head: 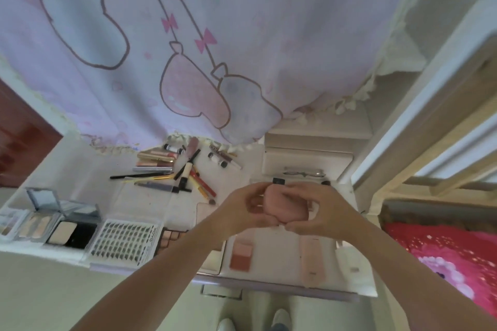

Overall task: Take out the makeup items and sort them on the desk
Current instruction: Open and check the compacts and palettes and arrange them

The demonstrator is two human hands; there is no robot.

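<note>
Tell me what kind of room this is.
Probably a bedroom or dorm room: a pink cartoon-print curtain hangs behind the white desk, a red floral bedspread lies at right, and pale wooden steps suggest a raised bed.

place: home bedroom | cues: cartoon curtain (188, 35); bed frame (430, 121); floral bedding (451, 255)

Matt pink sponge (285, 205); printed cloth curtain (188, 48).

Pink sponge (285, 205); lilac cartoon-print curtain (188, 48); white desk (80, 169)
</note>
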